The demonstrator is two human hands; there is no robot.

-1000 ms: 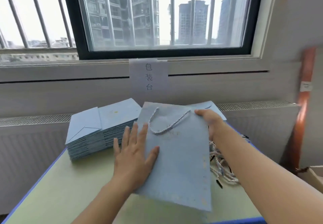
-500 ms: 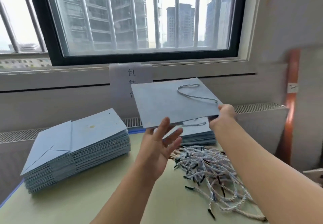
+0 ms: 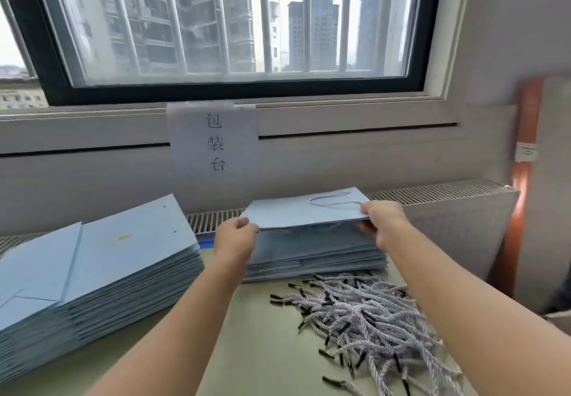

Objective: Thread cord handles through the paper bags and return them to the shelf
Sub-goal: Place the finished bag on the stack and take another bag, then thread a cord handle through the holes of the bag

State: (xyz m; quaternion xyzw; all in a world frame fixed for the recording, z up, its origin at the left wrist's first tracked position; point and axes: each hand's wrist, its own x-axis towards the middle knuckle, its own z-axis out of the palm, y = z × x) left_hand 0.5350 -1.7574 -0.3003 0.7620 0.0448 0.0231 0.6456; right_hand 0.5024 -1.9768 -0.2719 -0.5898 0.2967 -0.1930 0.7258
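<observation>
Beneath the window, both hands' grips pinch the flat paper bag (image 3: 304,210) at its ends: left hand (image 3: 236,236), right hand (image 3: 381,221).

1. We lose the left bag stack (image 3: 92,275) past the picture's left edge.
2. Our forearms hide part of the counter (image 3: 265,349).
3. The cord pile (image 3: 370,321) blurs toward the counter's right edge.

There are two stacks of blue paper bags: a big stack (image 3: 92,275) at the left of the frame and a smaller stack (image 3: 315,256) in the middle. One pile of cords (image 3: 370,318) lies at the lower right, too many to count. One paper sign (image 3: 213,139) hangs under the one window (image 3: 216,24).
</observation>
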